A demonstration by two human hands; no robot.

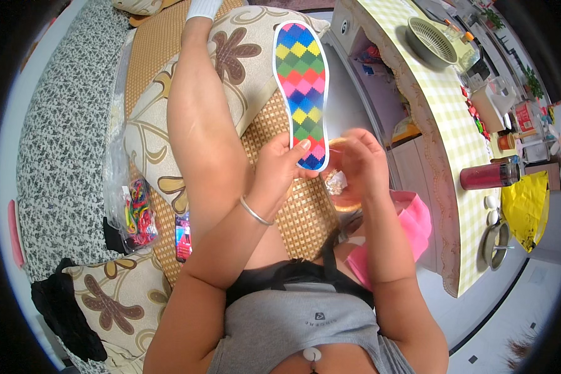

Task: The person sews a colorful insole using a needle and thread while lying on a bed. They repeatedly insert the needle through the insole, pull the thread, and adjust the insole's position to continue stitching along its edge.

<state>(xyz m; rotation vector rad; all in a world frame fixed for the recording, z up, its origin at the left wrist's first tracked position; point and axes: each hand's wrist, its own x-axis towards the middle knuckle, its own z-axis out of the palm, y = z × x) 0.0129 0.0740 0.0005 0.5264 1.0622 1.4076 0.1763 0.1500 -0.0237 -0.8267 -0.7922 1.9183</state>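
Note:
A cross-stitched shoe insole (301, 93) with white edging stands out in front of me, covered in blue, yellow, green, red and pink zigzag diamonds. My left hand (283, 159) grips its lower end, thumb on the patterned face and fingers behind. Just right of the insole, my right hand (367, 161) is raised with bent fingers, blurred by motion. Whether a needle or thread is between those fingers cannot be made out. Behind and below that hand is a round reddish container (346, 203) holding pale scraps (335, 182).
A bag of coloured threads (141, 215) and a phone (183, 238) lie left of my leg on the woven mat (308, 219). Pink cloth (411, 219) is by my right forearm. The checked-cloth table (477, 233) at right bears a colander (431, 43) and a red flask (488, 176).

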